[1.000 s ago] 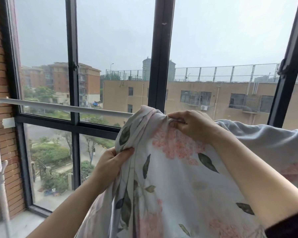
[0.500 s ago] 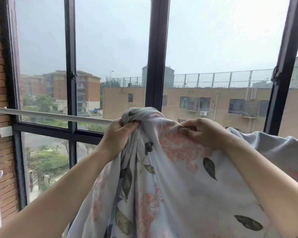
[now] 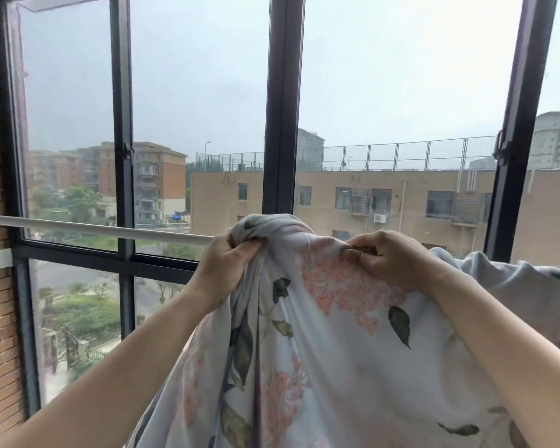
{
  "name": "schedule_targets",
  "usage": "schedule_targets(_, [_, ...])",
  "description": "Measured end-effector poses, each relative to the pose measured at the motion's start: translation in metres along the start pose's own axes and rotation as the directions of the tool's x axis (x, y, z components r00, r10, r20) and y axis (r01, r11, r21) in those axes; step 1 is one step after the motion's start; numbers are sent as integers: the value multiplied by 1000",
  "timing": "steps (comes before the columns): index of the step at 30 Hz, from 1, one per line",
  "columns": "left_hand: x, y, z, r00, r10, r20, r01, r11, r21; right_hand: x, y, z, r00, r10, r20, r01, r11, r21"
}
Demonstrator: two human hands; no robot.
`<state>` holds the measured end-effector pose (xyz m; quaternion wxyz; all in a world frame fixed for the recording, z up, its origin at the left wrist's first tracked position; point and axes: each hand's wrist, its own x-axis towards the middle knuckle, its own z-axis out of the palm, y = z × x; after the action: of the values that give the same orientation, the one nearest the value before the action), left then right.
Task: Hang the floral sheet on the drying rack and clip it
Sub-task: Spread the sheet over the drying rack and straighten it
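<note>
1. left hand (image 3: 228, 265) raised, fingers curled, gripping bunched floral sheet (image 3: 320, 334) at the white rack bar (image 3: 104, 230).
2. right hand (image 3: 385, 258) raised just right, pinching the sheet's top edge.
3. sheet drapes down, near.

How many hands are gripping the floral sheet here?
2. The left hand grips the bunched floral sheet beside the bare white rail; the right hand pinches its top edge further right. No more in view.

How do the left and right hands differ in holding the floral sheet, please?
The left hand grips bunched folds of the floral sheet; the right hand pinches flatter fabric. The left hand is beside the bare rail; the right hand amid draped cloth. Both grip its top.
</note>
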<state>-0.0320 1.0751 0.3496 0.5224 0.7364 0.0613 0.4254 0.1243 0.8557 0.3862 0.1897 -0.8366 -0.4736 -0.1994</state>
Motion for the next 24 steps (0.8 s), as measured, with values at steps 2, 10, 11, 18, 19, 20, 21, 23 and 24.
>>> schedule_targets(2, [4, 2, 1, 999, 29, -17, -29, 1000, -7, 0, -1, 1, 1000, -10, 2, 10, 1000, 4])
schedule_targets(10, [22, 14, 18, 999, -33, -33, 36, 994, 99, -10, 12, -12, 997, 64, 43, -66, 996, 59])
schedule_targets(11, [24, 16, 21, 998, -40, -40, 45, 989, 138, -10, 14, -15, 993, 100, 65, -104, 992, 74])
schedule_targets(18, [34, 36, 36, 992, 77, -100, -30, 913, 407, 4, 10, -28, 915, 317, 248, -351, 930, 106])
schedule_targets(19, [35, 37, 35, 990, 85, -116, -24, 896, 444, 6, 10, -27, 917, 312, 247, -346, 932, 105])
schedule_targets(20, [38, 35, 33, 989, 85, -122, -13, 867, 498, 7, 11, -25, 924, 300, 237, -331, 938, 104])
schedule_targets(21, [40, 34, 30, 990, 80, -112, -3, 824, 566, 8, 11, -24, 932, 287, 221, -315, 944, 100])
schedule_targets(23, [42, 32, 23, 997, 36, -70, 23, 712, 701, 9, 13, -23, 941, 276, 196, -302, 946, 121])
schedule_targets(24, [43, 31, 20, 999, -1, -53, 40, 666, 745, 9, 14, -25, 943, 272, 193, -304, 939, 162])
